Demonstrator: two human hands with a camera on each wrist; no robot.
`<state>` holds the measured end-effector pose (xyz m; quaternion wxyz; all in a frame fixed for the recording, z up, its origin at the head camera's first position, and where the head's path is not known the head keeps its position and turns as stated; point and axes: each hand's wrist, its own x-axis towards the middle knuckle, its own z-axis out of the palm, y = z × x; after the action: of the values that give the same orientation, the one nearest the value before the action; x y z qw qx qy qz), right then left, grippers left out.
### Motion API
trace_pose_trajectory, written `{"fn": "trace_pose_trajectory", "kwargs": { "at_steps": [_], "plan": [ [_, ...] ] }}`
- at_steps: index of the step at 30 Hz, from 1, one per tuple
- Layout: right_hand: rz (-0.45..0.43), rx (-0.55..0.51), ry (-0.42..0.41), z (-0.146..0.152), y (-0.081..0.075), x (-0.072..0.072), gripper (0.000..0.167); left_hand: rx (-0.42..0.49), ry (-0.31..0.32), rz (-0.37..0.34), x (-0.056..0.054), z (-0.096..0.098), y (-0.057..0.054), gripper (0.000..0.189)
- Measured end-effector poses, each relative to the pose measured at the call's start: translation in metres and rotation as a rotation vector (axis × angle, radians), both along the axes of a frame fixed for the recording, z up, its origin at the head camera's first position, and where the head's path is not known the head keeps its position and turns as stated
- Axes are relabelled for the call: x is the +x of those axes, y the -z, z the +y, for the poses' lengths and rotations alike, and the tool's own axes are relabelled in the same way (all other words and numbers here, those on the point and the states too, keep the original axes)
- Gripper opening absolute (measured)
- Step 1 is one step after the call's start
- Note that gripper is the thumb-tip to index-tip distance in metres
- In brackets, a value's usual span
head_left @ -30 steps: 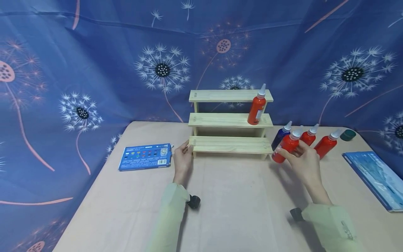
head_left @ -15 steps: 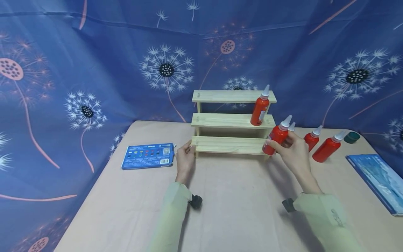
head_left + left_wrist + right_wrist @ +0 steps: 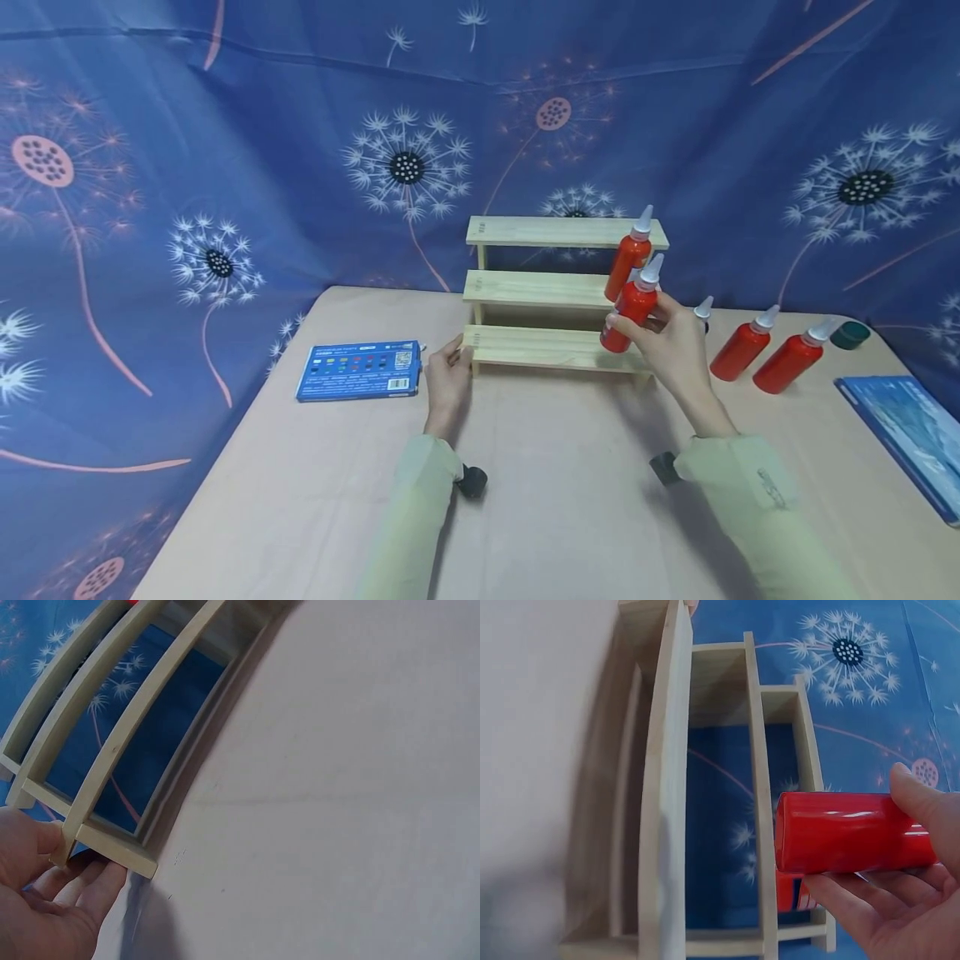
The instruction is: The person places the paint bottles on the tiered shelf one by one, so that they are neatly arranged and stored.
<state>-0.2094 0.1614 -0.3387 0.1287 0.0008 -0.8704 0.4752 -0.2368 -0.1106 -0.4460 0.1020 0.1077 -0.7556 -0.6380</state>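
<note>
My right hand (image 3: 671, 337) grips a red squeeze bottle (image 3: 630, 312) with a pale pointed cap, raised over the right end of the three-tier wooden shelf (image 3: 547, 344). The bottle's smooth red base faces the shelf boards in the right wrist view, where my right hand (image 3: 915, 892) wraps it with thumb and fingers. Behind it, another red bottle (image 3: 625, 265) stands on the middle tier, partly overlapped. My left hand (image 3: 446, 379) pinches the left end of the lowest board; in the left wrist view, my left hand (image 3: 60, 892) has thumb and fingers on either side of the wood.
To the right, two red bottles (image 3: 742, 352) stand on the table, and a dark blue bottle (image 3: 703, 313) is mostly hidden behind the right hand. A dark green jar (image 3: 851, 335) and a blue pad (image 3: 907, 429) are farther right. A flat blue paint box (image 3: 358, 372) lies left.
My right hand has carried the red bottle leftward and up, from beside the blue bottle to over the right end of the shelf. The left hand keeps its hold on the board.
</note>
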Motion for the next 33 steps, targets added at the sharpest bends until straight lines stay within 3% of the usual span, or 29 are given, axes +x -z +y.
{"fn": "trace_pose_trajectory", "kwargs": {
  "at_steps": [12,27,33],
  "plan": [
    [0.080,0.010,-0.035,-0.023,-0.005,-0.023,0.054,0.009,0.013,-0.014,0.000,0.003,0.000,0.038],
    [0.006,-0.065,-0.060,-0.050,-0.013,-0.044,0.054,0.000,0.006,-0.014,0.000,0.001,-0.001,0.039],
    [0.023,-0.079,-0.082,-0.060,-0.013,-0.057,0.052,-0.022,-0.005,-0.008,-0.001,-0.002,0.001,0.038]
  ]
}}
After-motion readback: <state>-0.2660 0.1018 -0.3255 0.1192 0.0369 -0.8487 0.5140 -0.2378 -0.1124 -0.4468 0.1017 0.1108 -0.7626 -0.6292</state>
